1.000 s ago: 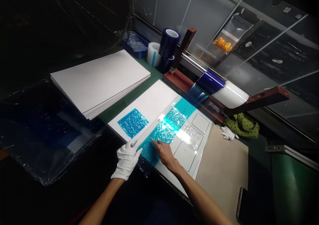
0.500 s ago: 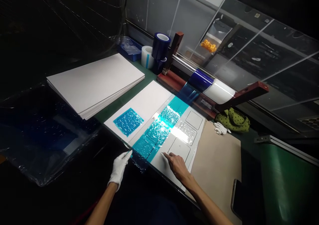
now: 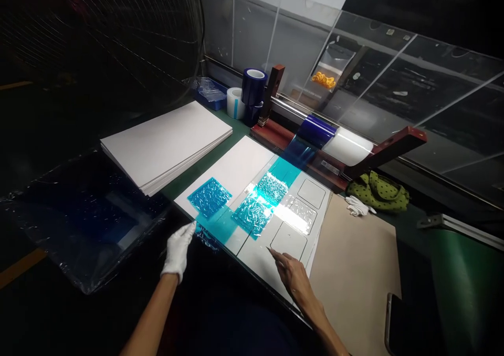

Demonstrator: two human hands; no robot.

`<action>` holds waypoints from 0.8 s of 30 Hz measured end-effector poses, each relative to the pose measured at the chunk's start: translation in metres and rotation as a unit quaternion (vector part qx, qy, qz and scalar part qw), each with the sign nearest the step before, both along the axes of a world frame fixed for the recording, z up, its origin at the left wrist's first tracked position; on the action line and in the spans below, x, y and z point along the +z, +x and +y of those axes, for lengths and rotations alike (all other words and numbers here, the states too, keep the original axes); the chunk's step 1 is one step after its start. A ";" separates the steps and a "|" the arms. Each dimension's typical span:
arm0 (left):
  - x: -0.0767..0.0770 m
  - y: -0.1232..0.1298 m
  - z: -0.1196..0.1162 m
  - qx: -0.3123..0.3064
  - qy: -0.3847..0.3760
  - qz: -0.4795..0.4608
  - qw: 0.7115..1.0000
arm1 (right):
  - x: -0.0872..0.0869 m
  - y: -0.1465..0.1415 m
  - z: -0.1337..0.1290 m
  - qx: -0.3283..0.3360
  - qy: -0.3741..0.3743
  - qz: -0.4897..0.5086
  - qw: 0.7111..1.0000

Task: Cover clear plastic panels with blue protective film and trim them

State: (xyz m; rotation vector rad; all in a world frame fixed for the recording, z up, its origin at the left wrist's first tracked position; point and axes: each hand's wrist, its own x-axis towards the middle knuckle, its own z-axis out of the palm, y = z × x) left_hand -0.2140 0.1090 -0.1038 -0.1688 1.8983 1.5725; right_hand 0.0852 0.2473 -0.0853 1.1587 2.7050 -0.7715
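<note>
1. Nearest, the bare right hand holds bent fingers over a white sheet; whether it grips anything, one cannot tell.
2. Alongside, the gloved left hand pinches the near end of blue film at the sheet's edge.
3. Beyond, the film crosses the sheet near a crinkled blue square.
4. Behind, it reaches toward a blue roll on a red rack.

Gloved left grip pinched closed
</note>
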 end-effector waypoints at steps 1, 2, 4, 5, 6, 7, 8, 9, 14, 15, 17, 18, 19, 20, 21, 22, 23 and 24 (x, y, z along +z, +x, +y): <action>0.000 -0.015 0.007 0.004 -0.005 0.003 1.000 | 0.000 -0.001 0.000 -0.005 0.003 0.013 1.000; 0.000 -0.031 0.015 0.007 -0.011 0.005 1.000 | 0.000 -0.001 0.001 -0.009 0.007 0.023 1.000; -0.001 -0.057 0.031 0.005 -0.024 0.010 1.000 | 0.001 0.000 0.003 -0.018 0.018 0.035 0.999; -0.001 -0.068 0.038 -0.001 -0.028 0.012 1.000 | 0.002 0.001 0.004 -0.022 0.023 0.038 0.999; -0.001 -0.077 0.044 -0.010 -0.032 0.014 0.999 | 0.002 0.002 0.005 -0.027 0.028 0.039 0.998; -0.002 -0.084 0.050 -0.019 -0.034 0.016 0.999 | 0.003 0.004 0.006 -0.033 0.033 0.040 0.998; -0.003 -0.091 0.054 -0.028 -0.035 0.018 0.999 | 0.003 0.005 0.007 -0.038 0.037 0.040 0.998; -0.004 -0.096 0.058 -0.036 -0.037 0.021 0.998 | 0.002 0.007 0.008 -0.043 0.041 0.040 0.997; -0.016 -0.112 0.070 -0.064 -0.037 0.036 0.997 | 0.000 0.011 0.014 -0.057 0.043 0.051 0.996; -0.019 -0.113 0.072 -0.070 -0.036 0.040 0.996 | 0.000 0.010 0.015 -0.058 0.043 0.055 0.996; -0.023 -0.115 0.074 -0.082 -0.038 0.050 0.995 | 0.001 0.008 0.018 -0.060 0.045 0.066 0.995; -0.024 -0.114 0.075 -0.087 -0.043 0.056 0.994 | 0.001 0.006 0.020 -0.061 0.045 0.071 0.995; -0.025 -0.114 0.076 -0.090 -0.051 0.064 0.993 | 0.002 0.004 0.021 -0.061 0.045 0.074 0.994; -0.025 -0.114 0.076 -0.093 -0.060 0.075 0.991 | 0.003 0.002 0.023 -0.061 0.045 0.075 0.994; -0.023 -0.114 0.076 -0.096 -0.070 0.090 0.989 | 0.003 0.001 0.025 -0.061 0.043 0.074 0.994; -0.021 -0.114 0.076 -0.099 -0.082 0.108 0.986 | 0.004 -0.001 0.027 -0.060 0.040 0.071 0.995; -0.018 -0.115 0.075 -0.099 -0.097 0.132 0.981 | 0.004 -0.003 0.029 -0.058 0.035 0.069 0.995; -0.014 -0.115 0.073 -0.096 -0.118 0.161 0.975 | 0.005 -0.005 0.031 -0.057 0.030 0.066 0.996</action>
